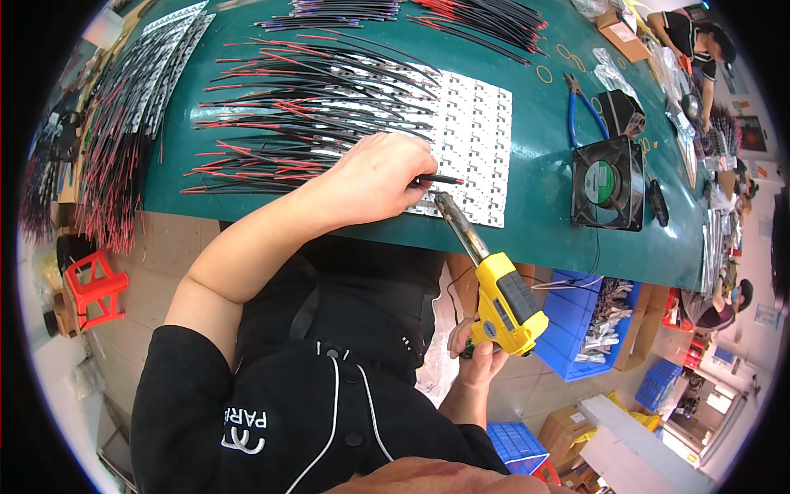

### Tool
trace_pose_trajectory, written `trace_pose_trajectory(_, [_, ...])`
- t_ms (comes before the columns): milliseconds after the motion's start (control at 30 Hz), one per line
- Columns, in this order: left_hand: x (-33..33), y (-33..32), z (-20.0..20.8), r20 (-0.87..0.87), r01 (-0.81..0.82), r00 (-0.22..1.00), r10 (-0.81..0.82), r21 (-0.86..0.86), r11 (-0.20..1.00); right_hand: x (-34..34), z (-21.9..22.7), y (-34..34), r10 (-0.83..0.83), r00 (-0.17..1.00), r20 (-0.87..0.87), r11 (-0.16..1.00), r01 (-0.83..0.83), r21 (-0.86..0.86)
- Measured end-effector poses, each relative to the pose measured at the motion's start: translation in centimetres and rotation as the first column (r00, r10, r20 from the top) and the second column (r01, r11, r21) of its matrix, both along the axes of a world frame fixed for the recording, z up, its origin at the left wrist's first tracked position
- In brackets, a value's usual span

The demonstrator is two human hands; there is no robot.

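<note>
A white panel of small circuit boards (485, 123) lies near the front edge of the green table. Rows of black and red wires (280, 123) run from it to the left. My left hand (383, 177) is over the panel's lower part, its fingers pinched on a black wire (440, 179) whose end points right. In my right hand (477, 354) is a yellow and black soldering gun (506, 305). Its metal tip reaches up to the panel, just below the wire's end; whether the two touch I cannot tell.
At the right of the green table (531, 239) stand a black fan (607, 183) and blue-handled cutters (584, 115). More wire bundles (485, 25) lie at the back, and wired panels (140, 107) at the left. A blue bin (576, 321) stands below the table edge. Two people work at the right.
</note>
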State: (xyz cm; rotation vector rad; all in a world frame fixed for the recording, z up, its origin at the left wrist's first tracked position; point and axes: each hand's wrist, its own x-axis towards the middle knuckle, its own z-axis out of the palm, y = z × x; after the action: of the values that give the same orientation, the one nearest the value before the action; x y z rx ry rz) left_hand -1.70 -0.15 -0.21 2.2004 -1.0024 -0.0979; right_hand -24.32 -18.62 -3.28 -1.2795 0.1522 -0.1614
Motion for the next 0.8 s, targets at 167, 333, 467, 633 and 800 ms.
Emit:
trace_pose_trajectory(167, [0.13, 0.04, 0.12, -0.005, 0.014, 1.000, -0.014, -0.005, 1.000, -0.21, -0.13, -0.36, -0.007, 1.000, -0.001, 0.999, 0.007, -0.042])
trace_pose_trajectory(333, [0.15, 0.12, 0.15, -0.031, 0.014, 0.999, -0.014, 0.001, 1.000, 0.01, 0.03, -0.13, -0.020, 1.000, 0.018, 1.000, 0.020, -0.012])
trace_pose_trajectory(467, [0.10, 0.05, 0.17, -0.035, 0.018, 0.999, -0.018, -0.009, 1.000, 0.51, 0.52, 0.40, -0.067, 0.998, -0.021, 0.997, 0.066, -0.051])
trace_pose_trajectory(633, [0.14, 0.13, 0.02, -0.032, 0.011, 0.999, -0.011, -0.006, 1.000, 0.17, 0.39, 0.13, -0.063, 0.998, -0.013, 0.995, 0.062, -0.074])
trace_pose_trajectory(800, [0.24, 0.15, 0.08, -0.046, 0.024, 0.999, -0.025, -0.008, 1.000, 0.35, 0.54, 0.13, -0.085, 0.996, 0.005, 0.995, 0.085, -0.058])
